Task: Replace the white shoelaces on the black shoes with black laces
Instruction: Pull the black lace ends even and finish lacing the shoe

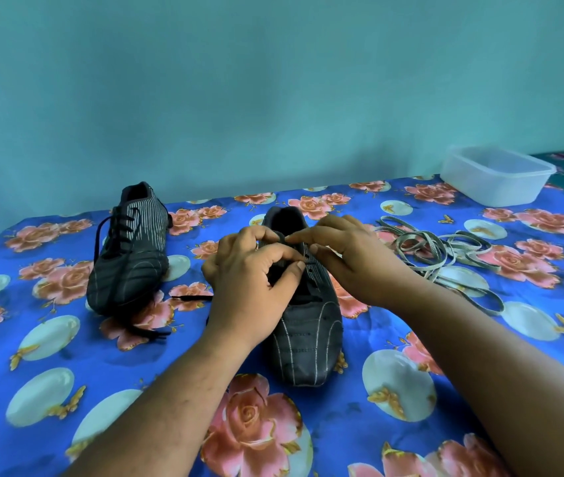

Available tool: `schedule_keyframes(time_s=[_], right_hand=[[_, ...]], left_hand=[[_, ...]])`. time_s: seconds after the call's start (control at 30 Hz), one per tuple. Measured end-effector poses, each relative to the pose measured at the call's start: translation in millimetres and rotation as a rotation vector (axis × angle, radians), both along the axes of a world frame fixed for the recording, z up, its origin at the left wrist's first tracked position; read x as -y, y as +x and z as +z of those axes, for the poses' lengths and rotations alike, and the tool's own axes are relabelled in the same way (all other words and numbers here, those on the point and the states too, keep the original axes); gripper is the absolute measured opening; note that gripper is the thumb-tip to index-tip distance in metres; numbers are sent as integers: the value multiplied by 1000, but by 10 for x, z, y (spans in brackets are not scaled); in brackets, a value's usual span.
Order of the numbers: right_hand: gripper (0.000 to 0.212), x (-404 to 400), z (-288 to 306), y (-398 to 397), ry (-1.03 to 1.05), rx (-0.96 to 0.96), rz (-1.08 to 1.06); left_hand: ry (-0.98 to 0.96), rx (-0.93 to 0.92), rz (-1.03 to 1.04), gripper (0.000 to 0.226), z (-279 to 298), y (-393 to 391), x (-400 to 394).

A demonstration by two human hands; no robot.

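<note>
Two black shoes sit on the flowered surface (67, 390). Far-left shoe (129, 249) already carries a black lace (115, 222) through its eyelets, ends trailing loose toward the near side, so that one looks done bar tying. Near shoe (308, 332) sits centre, toe pointing near, w/ both hands working its upper eyelets.

Left hand (249, 287): fingers curled, thumb & forefinger pinching what looks like the 2nd black lace (193, 297) at the eyelet row. Right hand (349, 256): fingertips pressed together, pinching a dark lace end near the tongue top. Exactly which eyelet is being fed I can't tell; fingers hide it. A loose stretch of that lace lies on the cloth left of the near shoe.

White laces (445, 256), greyish, are out & heaped to the right, well apart from both shoes. Clear plastic tub (497, 177) stands far right.

Judgement: step in hand = threading black lace thru 2nd shoe, upper rows, so task seems mostly thru. Next move prob calls for poking the tip thru the eyelet, pulling slack even on both sides, w/ the left hand steadying the shoe so it doesn't tip.
</note>
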State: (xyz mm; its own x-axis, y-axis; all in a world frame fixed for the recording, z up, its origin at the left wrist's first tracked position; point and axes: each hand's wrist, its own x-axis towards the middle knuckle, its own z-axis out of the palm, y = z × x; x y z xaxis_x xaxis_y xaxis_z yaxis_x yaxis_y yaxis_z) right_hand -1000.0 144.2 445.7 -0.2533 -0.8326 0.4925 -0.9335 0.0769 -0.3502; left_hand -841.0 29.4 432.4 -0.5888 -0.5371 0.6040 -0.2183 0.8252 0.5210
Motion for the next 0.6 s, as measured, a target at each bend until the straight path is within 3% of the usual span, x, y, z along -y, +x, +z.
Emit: schedule_keyframes(time_s=[0.23, 0.4, 0.6], right_hand=[[28, -41, 49, 1, 32, -63, -56], [21, -91, 47, -108, 14, 17, 0], [29, -104, 61, -118, 13, 164, 64]], left_hand=[[-152, 69, 126, 10, 19, 19, -27], [-225, 100, 174, 2, 27, 22, -62], [-223, 206, 128, 5, 19, 3, -22]])
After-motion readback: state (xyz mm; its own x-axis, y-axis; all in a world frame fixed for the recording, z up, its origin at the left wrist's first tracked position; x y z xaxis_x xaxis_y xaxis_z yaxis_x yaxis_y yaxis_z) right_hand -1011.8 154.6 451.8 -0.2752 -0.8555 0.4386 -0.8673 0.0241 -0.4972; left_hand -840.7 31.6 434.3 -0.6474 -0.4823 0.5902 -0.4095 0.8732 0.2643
